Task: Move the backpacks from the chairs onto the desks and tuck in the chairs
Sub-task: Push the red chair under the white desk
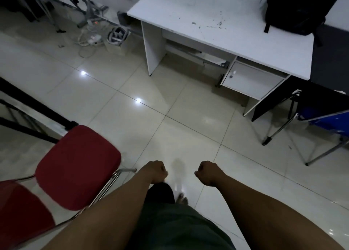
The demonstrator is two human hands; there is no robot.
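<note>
Both hands are curled into empty fists over the tiled floor (105, 106), left hand (155, 171) just beside a red chair (77, 166). A black backpack (296, 10) lies on the white counter (226, 27), well beyond the hands, right hand (208, 172) nearer it.

A soft black cloth backpack (296, 8) sits on the white flat-topped desk (217, 17), at its far right corner, with one strap hanging over the right edge. A chair with a red padded seat and shiny metal legs (77, 166) stands on the floor, well apart from the desk, its seat bare. A blue chair with a metal frame (324, 121) stands beside the desk's right end.
</note>
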